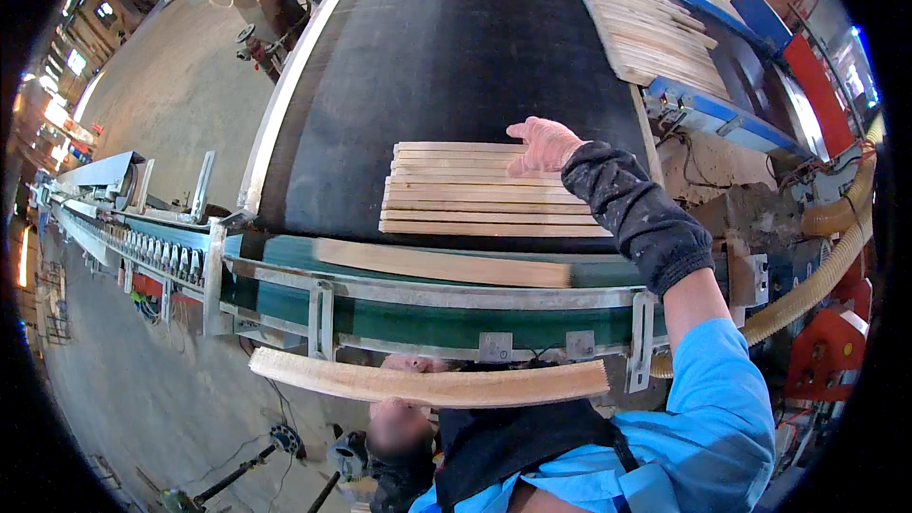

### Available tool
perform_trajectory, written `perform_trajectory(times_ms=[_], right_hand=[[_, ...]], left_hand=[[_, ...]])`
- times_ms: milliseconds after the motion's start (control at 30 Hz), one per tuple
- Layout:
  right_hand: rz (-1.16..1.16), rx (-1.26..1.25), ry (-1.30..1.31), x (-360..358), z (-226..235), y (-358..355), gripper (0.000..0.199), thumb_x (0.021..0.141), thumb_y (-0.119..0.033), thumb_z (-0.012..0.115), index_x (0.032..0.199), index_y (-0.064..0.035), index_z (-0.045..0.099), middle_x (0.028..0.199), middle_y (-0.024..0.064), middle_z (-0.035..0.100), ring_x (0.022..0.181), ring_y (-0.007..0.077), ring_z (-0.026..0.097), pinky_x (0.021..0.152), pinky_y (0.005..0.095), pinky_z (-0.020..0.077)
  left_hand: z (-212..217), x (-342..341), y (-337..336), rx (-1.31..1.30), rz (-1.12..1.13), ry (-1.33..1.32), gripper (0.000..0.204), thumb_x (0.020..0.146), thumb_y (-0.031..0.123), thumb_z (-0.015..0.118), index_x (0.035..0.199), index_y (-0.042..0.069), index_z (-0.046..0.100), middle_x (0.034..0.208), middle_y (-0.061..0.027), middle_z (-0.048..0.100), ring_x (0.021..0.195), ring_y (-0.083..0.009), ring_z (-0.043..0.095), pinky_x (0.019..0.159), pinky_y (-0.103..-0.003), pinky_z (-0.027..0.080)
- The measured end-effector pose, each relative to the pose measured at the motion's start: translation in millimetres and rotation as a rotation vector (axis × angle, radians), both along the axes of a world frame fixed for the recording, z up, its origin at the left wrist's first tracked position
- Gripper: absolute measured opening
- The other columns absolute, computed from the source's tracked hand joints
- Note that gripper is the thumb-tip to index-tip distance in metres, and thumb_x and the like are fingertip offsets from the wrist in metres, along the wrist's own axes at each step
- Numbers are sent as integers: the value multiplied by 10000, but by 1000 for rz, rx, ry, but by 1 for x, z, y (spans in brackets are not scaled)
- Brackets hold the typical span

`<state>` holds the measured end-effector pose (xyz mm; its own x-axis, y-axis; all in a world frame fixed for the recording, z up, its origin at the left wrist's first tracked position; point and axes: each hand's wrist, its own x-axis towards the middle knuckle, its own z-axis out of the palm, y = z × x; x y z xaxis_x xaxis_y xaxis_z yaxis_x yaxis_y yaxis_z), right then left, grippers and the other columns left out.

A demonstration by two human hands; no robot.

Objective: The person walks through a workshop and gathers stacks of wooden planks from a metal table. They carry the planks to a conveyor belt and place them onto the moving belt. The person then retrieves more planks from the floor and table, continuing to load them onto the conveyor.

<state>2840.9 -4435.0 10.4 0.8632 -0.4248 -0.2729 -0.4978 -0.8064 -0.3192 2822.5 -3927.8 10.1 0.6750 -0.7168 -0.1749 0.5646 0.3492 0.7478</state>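
My left hand (399,423) is closed around a pale wooden board (446,387) near my body. Its fingers show above and below the board, and the lower part is blurred. My right hand (548,144), in a pinkish glove with a dark sleeve cover, reaches out over the far right part of a row of wooden strips (484,195). Its fingers and thumb are spread apart; whether they touch the wood I cannot tell. Those strips lie side by side on a wide black belt (427,57). Another board (442,263) rests on the narrow green belt (456,318) in front of me.
A metal rail (427,294) runs along the green belt, with upright brackets. More wooden strips (651,24) lie on a blue-framed machine (731,119) at the far right. A ribbed yellowish hose (817,271) and red machine parts (826,351) stand at the right. Concrete floor (180,399) stretches left.
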Motion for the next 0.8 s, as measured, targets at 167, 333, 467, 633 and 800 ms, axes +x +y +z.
perform_trajectory(times_ms=[167, 333, 467, 633, 800], right_hand=[[-14, 66, -83, -18, -17, -5, 934, 802, -511, 858, 1541, -25, 557, 1463, 240, 643, 1333, 382, 633, 1135, 443, 507], [-23, -30, -135, -23, -12, 17, 823, 881, -545, 771, 1532, -81, 573, 1445, 217, 621, 1337, 413, 600, 1129, 470, 499], [-54, 2, -247, -49, 17, 37, 787, 900, -529, 762, 1518, -76, 583, 1429, 219, 631, 1315, 415, 614, 1108, 482, 508], [-24, -41, -285, -91, 37, 64, 712, 932, -473, 751, 1491, -61, 599, 1355, 216, 655, 1259, 416, 636, 1072, 495, 522], [-70, -72, -384, -151, 36, 72, 708, 924, -456, 760, 1479, -50, 594, 1358, 222, 665, 1257, 423, 637, 1065, 497, 523]], left_hand=[[4, -7, -9, -131, -38, -114, 292, 1010, 178, 528, 1241, 0, 535, 1156, -167, 620, 1124, -278, 638, 1048, -430, 523], [10, -9, -5, 207, 39, 28, 572, 750, 441, 886, 1114, 102, 603, 1067, -100, 659, 942, -292, 659, 913, -489, 539], [-9, -6, 3, 25, -56, 104, 590, 737, 417, 899, 1144, 103, 610, 1144, -138, 661, 1042, -290, 636, 940, -488, 533], [13, -12, -21, 62, -112, 137, 562, 705, 363, 911, 1111, 97, 627, 1144, -73, 645, 1081, -286, 592, 929, -479, 511], [5, -13, -35, -43, -231, 87, 540, 698, 333, 911, 1098, 101, 632, 1156, -31, 643, 1053, -287, 576, 924, -473, 492]])
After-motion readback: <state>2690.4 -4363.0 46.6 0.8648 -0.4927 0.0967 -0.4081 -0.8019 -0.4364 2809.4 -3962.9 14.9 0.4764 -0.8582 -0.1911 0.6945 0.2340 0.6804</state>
